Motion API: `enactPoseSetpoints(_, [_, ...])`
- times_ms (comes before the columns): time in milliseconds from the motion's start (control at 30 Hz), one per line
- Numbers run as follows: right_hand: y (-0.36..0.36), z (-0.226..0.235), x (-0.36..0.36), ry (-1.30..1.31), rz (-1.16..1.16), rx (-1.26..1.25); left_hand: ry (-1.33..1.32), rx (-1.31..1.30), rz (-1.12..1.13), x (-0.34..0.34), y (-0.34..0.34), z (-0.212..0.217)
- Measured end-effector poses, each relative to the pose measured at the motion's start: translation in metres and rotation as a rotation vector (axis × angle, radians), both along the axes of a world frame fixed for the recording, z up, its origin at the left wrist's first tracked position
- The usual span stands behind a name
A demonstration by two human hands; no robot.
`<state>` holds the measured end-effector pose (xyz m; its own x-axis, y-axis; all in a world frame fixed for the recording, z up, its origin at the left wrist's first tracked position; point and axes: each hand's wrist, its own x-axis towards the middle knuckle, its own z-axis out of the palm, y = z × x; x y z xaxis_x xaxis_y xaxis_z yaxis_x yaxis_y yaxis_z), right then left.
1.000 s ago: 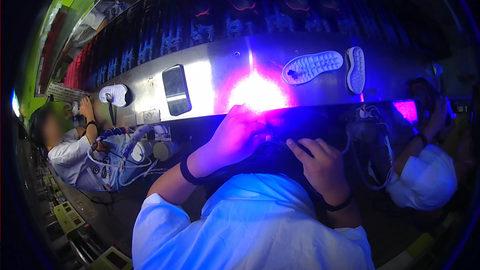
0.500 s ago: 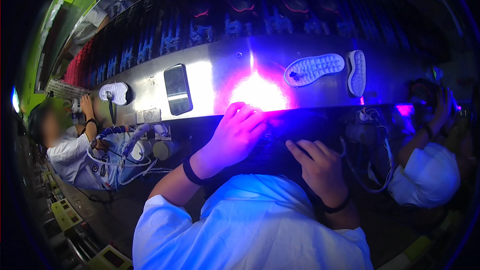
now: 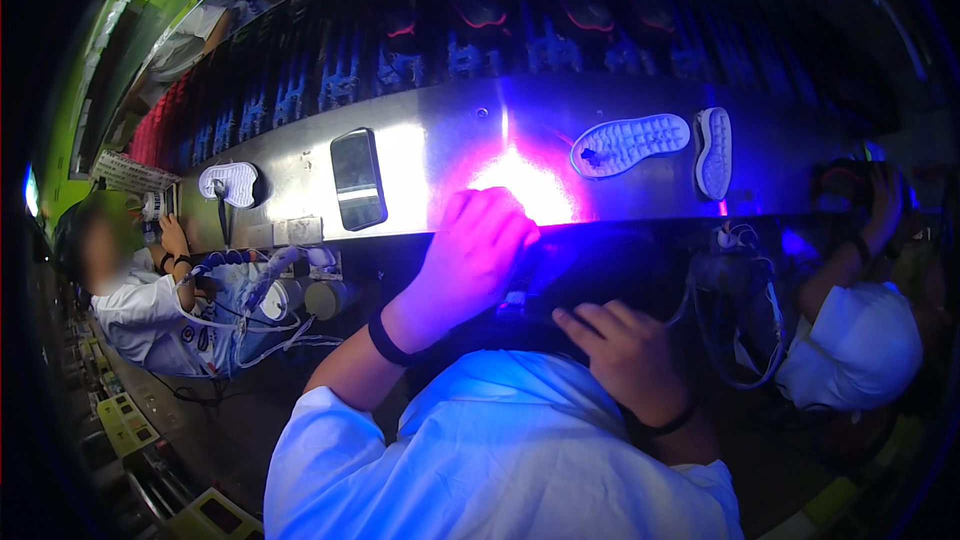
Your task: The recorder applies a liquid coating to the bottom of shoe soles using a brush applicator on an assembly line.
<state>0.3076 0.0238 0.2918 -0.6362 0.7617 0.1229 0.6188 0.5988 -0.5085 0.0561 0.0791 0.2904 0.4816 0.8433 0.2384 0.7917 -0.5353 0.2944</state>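
My left hand [image 3: 475,250], lit pink and violet, is at the front edge of the metal bench [image 3: 410,100], with its fingers curled and closed. What it grips is hidden. Lower and to the right, my right hand [image 3: 632,358] is bent with its fingers curled over the side of a dark, shadowed item [image 3: 570,275]. This item lies between the hands, below the bench edge, and is too dark to name; a small bright spot shows on it. Beyond my right hand, a white shoe sole [image 3: 630,145] lies tread up on the bench, and a second sole [image 3: 713,153] is beside it.
A dark phone [image 3: 357,178] lies on the bench at left, with another white sole [image 3: 228,185] past it. A glaring light patch [image 3: 525,185] covers the bench middle. Co-workers sit at left [image 3: 150,315] and right [image 3: 850,345]. Hoses and cables [image 3: 290,300] hang below the bench.
My left hand has curled its fingers more and turned slightly. My right hand has shifted a little left and down. A bright spot now shows on the dark item.
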Motion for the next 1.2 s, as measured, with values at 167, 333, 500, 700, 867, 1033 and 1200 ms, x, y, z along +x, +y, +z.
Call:
enactPoseSetpoints(167, [0.002,-0.015,0.007,0.012,-0.150,0.038,-0.202,-0.023,0.150,-0.014,0.012,0.018])
enactPoseSetpoints(333, [0.013,-0.008,0.016,0.141,-0.301,0.059,-0.508,-0.208,0.267,-0.017,-0.005,-0.003])
enactPoseSetpoints(500, [0.019,-0.010,0.013,0.263,-0.332,-0.051,-0.573,-0.303,0.314,-0.012,-0.012,-0.006])
enactPoseSetpoints(700, [0.022,-0.023,0.019,0.349,-0.397,-0.141,-0.922,-0.443,0.528,-0.054,0.018,-0.037])
enactPoseSetpoints(867, [0.025,-0.026,0.031,0.326,-0.444,-0.221,-0.673,-0.136,0.831,-0.200,0.104,-0.060])
enactPoseSetpoints(1033, [0.036,-0.035,0.039,0.261,-0.585,-0.259,-0.293,-0.023,1.013,-0.283,0.157,-0.043])
enactPoseSetpoints(1200, [0.046,-0.043,0.036,0.228,-0.617,-0.305,-0.089,0.137,1.167,-0.332,0.188,-0.061])
